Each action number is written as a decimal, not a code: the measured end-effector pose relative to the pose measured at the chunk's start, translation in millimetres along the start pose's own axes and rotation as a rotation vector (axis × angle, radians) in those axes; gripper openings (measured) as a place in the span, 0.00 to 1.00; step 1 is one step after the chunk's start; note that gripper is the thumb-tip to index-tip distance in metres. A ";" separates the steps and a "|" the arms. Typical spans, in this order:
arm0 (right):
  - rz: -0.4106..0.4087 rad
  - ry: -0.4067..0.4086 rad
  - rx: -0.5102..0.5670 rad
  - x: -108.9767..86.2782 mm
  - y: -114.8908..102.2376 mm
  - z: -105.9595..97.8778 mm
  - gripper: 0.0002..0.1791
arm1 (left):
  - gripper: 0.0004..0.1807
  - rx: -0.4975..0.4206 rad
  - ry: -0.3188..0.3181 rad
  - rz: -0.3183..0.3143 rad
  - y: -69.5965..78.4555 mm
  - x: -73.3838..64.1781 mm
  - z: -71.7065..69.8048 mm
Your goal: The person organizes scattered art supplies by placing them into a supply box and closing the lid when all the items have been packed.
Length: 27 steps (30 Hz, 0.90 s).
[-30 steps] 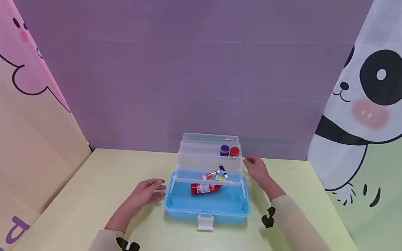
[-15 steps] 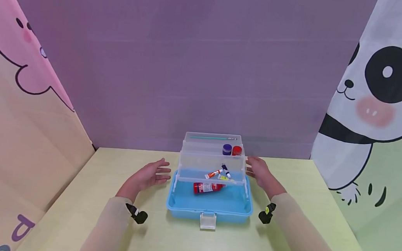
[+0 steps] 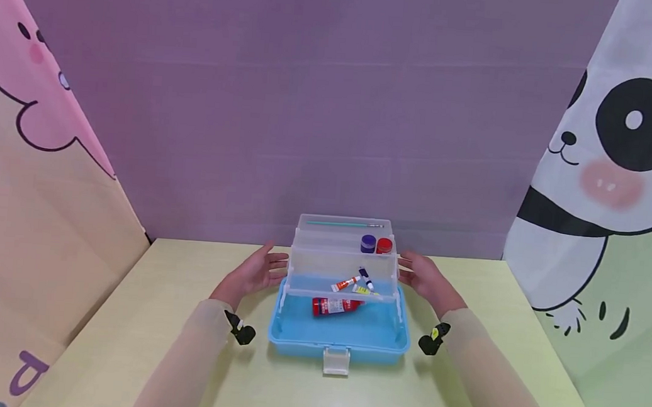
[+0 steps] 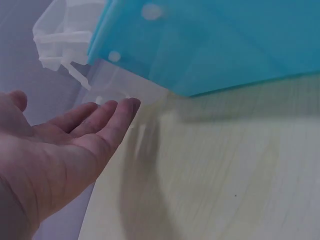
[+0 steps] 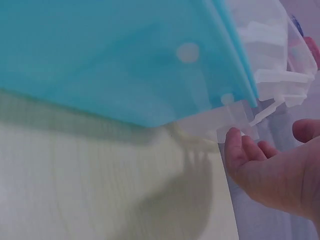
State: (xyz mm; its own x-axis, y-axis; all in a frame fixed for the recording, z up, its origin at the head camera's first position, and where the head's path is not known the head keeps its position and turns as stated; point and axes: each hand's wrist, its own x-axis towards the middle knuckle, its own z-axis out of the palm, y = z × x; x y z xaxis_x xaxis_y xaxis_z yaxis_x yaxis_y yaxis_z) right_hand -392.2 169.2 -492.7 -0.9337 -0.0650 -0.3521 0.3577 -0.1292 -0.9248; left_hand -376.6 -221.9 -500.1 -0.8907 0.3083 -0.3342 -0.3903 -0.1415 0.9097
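Note:
A blue storage box (image 3: 289, 327) with clear fold-out trays (image 3: 310, 262) stands unfolded on the table. Inside its base lies a red bottle (image 3: 334, 306). The lower tray holds an orange-red paint tube (image 3: 345, 284), a dark blue tube (image 3: 366, 278) and a yellow tube (image 3: 363, 290). On the upper tray are a purple-lidded jar (image 3: 368, 243) and a red-lidded jar (image 3: 384, 245). My left hand (image 3: 257, 273) is beside the trays on the left, fingers extended. My right hand (image 3: 423, 277) mirrors it on the right, fingers slightly bent. Neither holds anything; whether fingertips touch the trays is unclear.
A teal paintbrush (image 3: 344, 224) lies along the top in the clear lid. The white latch (image 3: 336, 361) hangs at the box's front. The pale table (image 3: 181, 319) ends at a purple backdrop (image 3: 333, 103) just behind the box.
My left hand has moved up and forward along the box's left side, level with the trays. The right hand stays beside the trays with only a small shift. The box's contents keep their places.

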 end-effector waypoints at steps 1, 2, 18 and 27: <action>0.006 0.001 0.016 0.9 -0.5 -0.7 0.28 | 0.45 -0.004 -0.011 0.002 0.9 1.6 0.9; 0.003 -0.007 0.024 1.8 -0.8 -0.8 0.28 | 0.45 -0.009 -0.014 0.005 1.6 3.0 1.6; -0.055 -0.114 -0.052 3.8 2.9 0.9 0.21 | 0.47 0.043 0.056 0.032 -8.1 14.4 2.8; -0.078 -0.111 -0.062 3.7 6.7 5.9 0.23 | 0.44 0.058 0.074 0.075 -6.9 8.5 3.3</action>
State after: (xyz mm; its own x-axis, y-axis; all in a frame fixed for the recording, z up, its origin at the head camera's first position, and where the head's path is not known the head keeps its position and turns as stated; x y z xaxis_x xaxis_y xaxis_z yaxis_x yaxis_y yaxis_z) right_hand -393.1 162.3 -499.3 -0.9499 -0.1670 -0.2643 0.2797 -0.0765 -0.9570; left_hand -380.7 -215.1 -508.4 -0.9324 0.2280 -0.2804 -0.3101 -0.1060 0.9448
